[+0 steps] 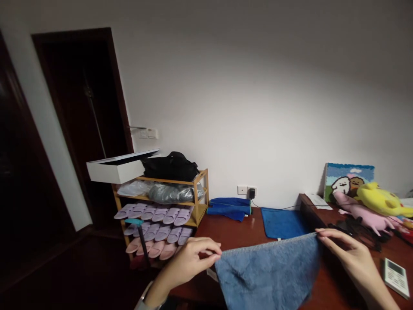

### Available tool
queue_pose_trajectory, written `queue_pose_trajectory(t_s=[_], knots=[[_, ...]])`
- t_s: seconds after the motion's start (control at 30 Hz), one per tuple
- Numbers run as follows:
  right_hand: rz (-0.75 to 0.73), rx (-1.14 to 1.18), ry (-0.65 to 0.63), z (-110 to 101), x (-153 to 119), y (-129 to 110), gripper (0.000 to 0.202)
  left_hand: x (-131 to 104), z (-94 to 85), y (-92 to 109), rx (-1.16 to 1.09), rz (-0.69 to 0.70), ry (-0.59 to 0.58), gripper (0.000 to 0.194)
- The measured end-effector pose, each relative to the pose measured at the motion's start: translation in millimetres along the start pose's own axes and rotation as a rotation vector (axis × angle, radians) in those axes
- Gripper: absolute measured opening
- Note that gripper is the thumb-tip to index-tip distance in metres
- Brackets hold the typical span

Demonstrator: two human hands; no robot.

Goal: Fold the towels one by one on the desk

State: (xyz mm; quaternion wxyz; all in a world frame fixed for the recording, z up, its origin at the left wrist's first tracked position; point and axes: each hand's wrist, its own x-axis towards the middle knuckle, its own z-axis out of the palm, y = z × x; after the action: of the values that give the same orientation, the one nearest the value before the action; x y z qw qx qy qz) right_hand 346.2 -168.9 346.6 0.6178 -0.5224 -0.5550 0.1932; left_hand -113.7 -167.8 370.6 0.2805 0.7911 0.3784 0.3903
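Observation:
A grey-blue towel (271, 271) hangs stretched between my two hands above the brown table. My left hand (196, 258) pinches its upper left corner between thumb and fingers. At the upper right corner, my right hand (346, 252) pinches the edge the same way. The stitched top edge runs nearly straight, rising slightly to the right, while the lower part drops out of the frame. Behind it, a brighter blue towel (284, 223) lies flat on the table. Farther left, folded dark blue cloths (229, 208) rest near the wall.
A wooden rack (196, 193) at left holds several slippers (163, 215), a black bag (172, 167) and a white box (109, 171). On the raised surface at right lie plush toys (377, 200), a picture (345, 181) and a white calculator-like device (396, 275). A plug (252, 193) trails a cable.

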Motion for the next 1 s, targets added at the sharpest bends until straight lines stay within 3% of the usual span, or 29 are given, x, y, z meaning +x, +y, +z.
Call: queue_pose_trajectory(t_s=[0.1, 0.2, 0.3, 0.4, 0.5, 0.57, 0.67, 0.8, 0.9, 1.0], knots=[[0.058, 0.073, 0.032, 8.1, 11.9, 2.7, 0.047, 6.7, 10.4, -10.8, 0.009, -0.007, 0.029, 0.013], [0.066, 0.168, 0.019, 43.2, 43.3, 14.7, 0.05, 18.7, 23.4, -46.0, -0.045, -0.072, 0.106, 0.018], [0.032, 0.157, -0.05, 113.0, 86.9, 34.4, 0.052, 24.7, 39.3, -108.6, -0.132, -0.135, 0.236, 0.024], [0.034, 0.074, -0.154, 206.0, 115.5, 57.9, 0.043, 13.8, 58.5, -186.9, -0.142, -0.244, 0.437, 0.034], [0.043, 0.023, -0.233, 286.9, 100.1, 82.4, 0.027, -15.2, 77.6, -255.5, 0.028, -0.409, 0.527, 0.034], [0.056, -0.011, -0.281, 316.2, 60.9, 100.1, 0.023, -38.8, 86.6, -286.6, 0.095, -0.491, 0.541, 0.029], [0.072, -0.068, -0.33, 315.9, -26.5, 136.5, 0.025, -68.2, 92.0, -314.1, 0.155, -0.548, 0.537, 0.018], [0.127, -0.317, -0.281, 266.2, -139.7, 206.3, 0.038, -84.4, 92.0, -333.9, 0.27, -0.559, 0.483, 0.015], [0.203, -0.465, -0.201, 228.1, -183.1, 247.4, 0.049, -85.1, 94.1, -339.3, 0.32, -0.549, 0.433, 0.017], [0.26, -0.464, -0.12, 205.2, -191.5, 258.9, 0.06, -85.5, 97.9, -338.5, 0.344, -0.566, 0.407, 0.019]])
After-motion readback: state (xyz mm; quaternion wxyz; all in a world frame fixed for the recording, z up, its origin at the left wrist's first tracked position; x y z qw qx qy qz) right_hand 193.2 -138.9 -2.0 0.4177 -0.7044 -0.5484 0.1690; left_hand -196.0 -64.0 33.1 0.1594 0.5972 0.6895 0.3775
